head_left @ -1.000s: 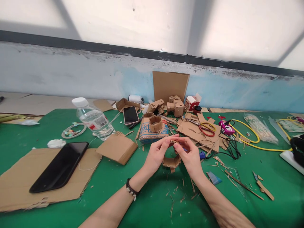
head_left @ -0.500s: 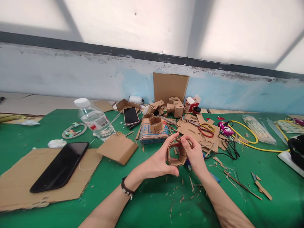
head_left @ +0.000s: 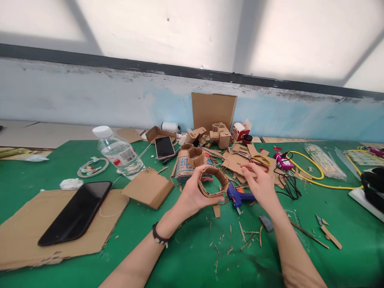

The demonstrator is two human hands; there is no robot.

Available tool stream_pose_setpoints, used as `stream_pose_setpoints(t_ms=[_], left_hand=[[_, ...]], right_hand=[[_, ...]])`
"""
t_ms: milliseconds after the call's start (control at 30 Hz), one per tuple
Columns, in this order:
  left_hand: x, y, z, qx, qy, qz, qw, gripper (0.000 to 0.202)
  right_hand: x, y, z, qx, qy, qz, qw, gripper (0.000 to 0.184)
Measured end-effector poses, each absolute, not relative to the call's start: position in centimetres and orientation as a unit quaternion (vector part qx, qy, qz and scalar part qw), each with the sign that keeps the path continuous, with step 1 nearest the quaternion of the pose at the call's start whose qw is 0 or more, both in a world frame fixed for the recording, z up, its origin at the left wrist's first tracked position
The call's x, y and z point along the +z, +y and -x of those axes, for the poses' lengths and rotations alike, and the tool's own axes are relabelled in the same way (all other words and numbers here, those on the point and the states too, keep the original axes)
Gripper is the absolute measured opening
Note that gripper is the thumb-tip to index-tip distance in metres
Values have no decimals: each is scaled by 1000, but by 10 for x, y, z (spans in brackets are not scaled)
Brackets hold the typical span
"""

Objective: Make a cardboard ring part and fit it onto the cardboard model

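My left hand (head_left: 192, 196) grips a ring of corrugated cardboard (head_left: 212, 182) and holds it up just above the green mat (head_left: 192, 248). My right hand (head_left: 261, 186) has let go of the ring; its fingers are spread and curled slightly, hovering over a blue glue gun (head_left: 239, 197) that lies on the mat between the hands. Small cardboard scraps (head_left: 216, 211) lie under the ring.
A cardboard box with two smaller rings (head_left: 192, 162) lies behind my hands. Scissors (head_left: 258, 161), cables (head_left: 309, 174), a water bottle (head_left: 118, 153), a folded cardboard piece (head_left: 148, 186), two phones (head_left: 76, 212) and cardboard models (head_left: 220, 134) crowd the mat.
My right hand has released the cardboard ring and moved right, uncovering the glue gun. My left hand has turned the ring so its opening faces up.
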State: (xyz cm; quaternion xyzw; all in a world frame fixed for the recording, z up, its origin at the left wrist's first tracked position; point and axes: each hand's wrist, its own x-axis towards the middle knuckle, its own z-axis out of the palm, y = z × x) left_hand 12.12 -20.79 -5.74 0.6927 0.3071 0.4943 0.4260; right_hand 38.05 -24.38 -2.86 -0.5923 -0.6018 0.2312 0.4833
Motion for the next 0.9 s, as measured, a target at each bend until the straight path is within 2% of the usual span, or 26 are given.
stream_pose_setpoints(t_ms=[100, 167, 233, 367, 500, 567, 633, 767, 900], left_hand=[[-57, -205, -117, 495, 344, -673, 429, 108], [-54, -206, -116, 493, 353, -670, 429, 117], [-51, -206, -117, 491, 350, -674, 427, 113], [-46, -208, -118, 500, 323, -687, 417, 91], [-44, -210, -117, 515, 295, -683, 426, 92], [-46, -210, -117, 515, 292, -670, 448, 90], [-47, -210, -117, 518, 294, -654, 466, 91], [-45, -209, -117, 532, 290, -629, 487, 94], [-42, -207, -118, 544, 266, -593, 531, 91]], right_hand=[[-26, -256, -410, 147, -710, 618, 302, 31], [-28, -266, -421, 123, -769, 591, 209, 29], [-33, -274, -424, 98, -806, 563, 153, 38], [-40, -276, -412, 33, -835, 547, 58, 61], [-36, -268, -401, 33, -838, 544, -3, 56], [-31, -269, -402, 62, -836, 545, 17, 51], [-28, -274, -409, 108, -826, 547, 81, 47], [-28, -285, -429, 235, -756, 536, 293, 35], [-28, -278, -435, 350, -629, 515, 466, 33]])
